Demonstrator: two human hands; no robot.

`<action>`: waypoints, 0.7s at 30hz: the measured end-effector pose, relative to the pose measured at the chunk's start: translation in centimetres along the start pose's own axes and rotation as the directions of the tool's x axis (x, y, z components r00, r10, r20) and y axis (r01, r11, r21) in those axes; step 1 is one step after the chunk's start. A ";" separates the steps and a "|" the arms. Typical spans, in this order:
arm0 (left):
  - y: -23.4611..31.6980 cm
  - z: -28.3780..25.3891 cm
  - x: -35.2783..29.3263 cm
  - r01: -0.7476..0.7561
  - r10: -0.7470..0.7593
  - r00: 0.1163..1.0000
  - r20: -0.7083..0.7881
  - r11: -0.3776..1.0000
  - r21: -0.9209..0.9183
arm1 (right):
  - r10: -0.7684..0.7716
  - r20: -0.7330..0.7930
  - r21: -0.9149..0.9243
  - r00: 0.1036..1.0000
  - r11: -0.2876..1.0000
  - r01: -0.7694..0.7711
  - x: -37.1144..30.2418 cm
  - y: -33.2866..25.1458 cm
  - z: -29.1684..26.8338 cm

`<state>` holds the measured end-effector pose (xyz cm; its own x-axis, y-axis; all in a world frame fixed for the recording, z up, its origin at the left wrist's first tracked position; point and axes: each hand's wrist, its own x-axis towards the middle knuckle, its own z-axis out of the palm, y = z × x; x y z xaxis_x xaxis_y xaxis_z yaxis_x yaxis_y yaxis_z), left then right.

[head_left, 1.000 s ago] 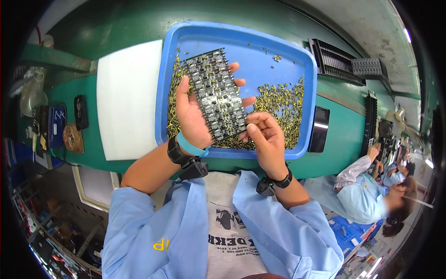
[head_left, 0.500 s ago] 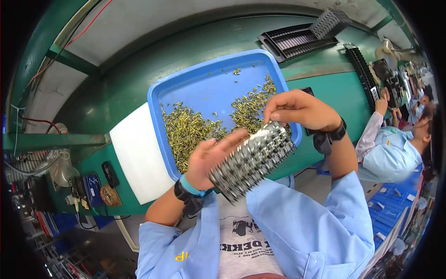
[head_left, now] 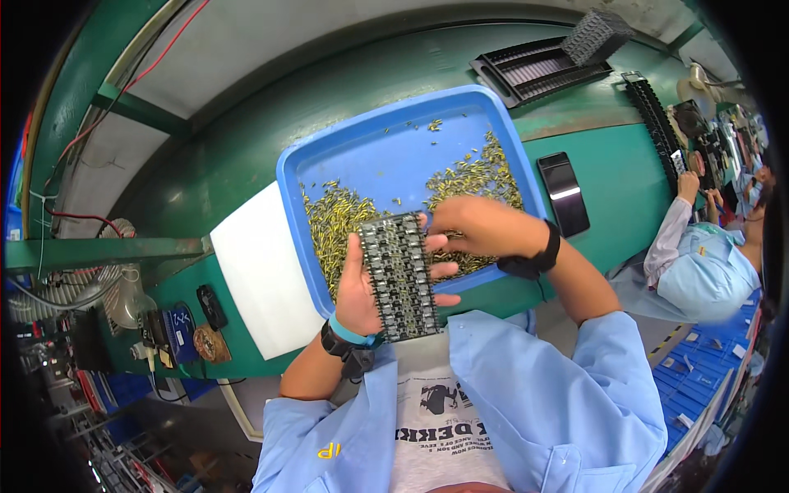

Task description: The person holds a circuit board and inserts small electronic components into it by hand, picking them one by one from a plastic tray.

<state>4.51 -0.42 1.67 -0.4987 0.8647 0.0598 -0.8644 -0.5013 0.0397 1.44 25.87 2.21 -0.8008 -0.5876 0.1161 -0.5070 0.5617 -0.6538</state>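
My left hand (head_left: 357,297) grips a panel of small circuit boards (head_left: 400,275) crowded with rows of metal parts. The thumb lies along its left edge, and the fingers pass behind it and show beyond its right edge. The panel's face is turned up, over the near part of a blue tray (head_left: 289,215). Many small yellow-and-dark cylindrical parts (head_left: 339,220) lie heaped inside the tray. My right hand (head_left: 481,226) is over the right heap, its fingers curled close to the panel's upper right edge. Whatever its fingertips hold is hidden.
A white sheet (head_left: 261,267) lies left of the tray, a phone (head_left: 564,193) to its right. Behind stand a black rack (head_left: 526,72) and a grey stacked block (head_left: 598,37). Further right is a long black rack (head_left: 649,119), near a person in light blue (head_left: 699,267).
The panel has turned from slanting to nearly upright in view, its face now plain. My right hand has left the panel's upper corner and moved left and down over the tray.
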 end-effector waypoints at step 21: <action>1.6 -2.0 0.7 -0.217 0.215 0.975 -0.058 0.976 -0.014 | 0.349 -0.018 0.480 0.937 0.825 -0.298 0.2 0.2 1.6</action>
<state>2.62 -0.57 -0.17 -0.6761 0.7367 0.0085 -0.7367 -0.6762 0.0115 1.68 24.93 0.88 -0.9329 -0.3442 -0.1060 -0.0266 0.3595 -0.9328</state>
